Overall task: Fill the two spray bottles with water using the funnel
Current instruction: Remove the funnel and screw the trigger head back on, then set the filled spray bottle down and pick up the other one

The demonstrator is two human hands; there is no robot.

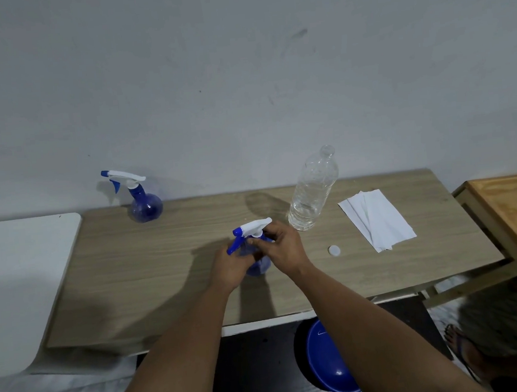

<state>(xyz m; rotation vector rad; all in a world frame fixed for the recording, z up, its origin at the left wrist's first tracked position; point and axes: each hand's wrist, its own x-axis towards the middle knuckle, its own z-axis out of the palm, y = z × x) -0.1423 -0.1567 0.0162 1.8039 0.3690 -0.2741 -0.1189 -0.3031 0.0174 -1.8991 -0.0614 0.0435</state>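
A blue spray bottle with a white trigger head stands at the middle of the wooden table. My left hand grips its round body from the left. My right hand pinches the neck collar just under the white head. A second blue spray bottle stands upright at the back left by the wall. A clear plastic water bottle, uncapped and partly filled, stands to the right of my hands. Its white cap lies on the table. No funnel is in view.
Folded white paper sheets lie at the table's right. A white surface adjoins the table on the left and an orange-brown wooden table on the right. A blue round basin sits under the front edge. A sandalled foot shows at lower right.
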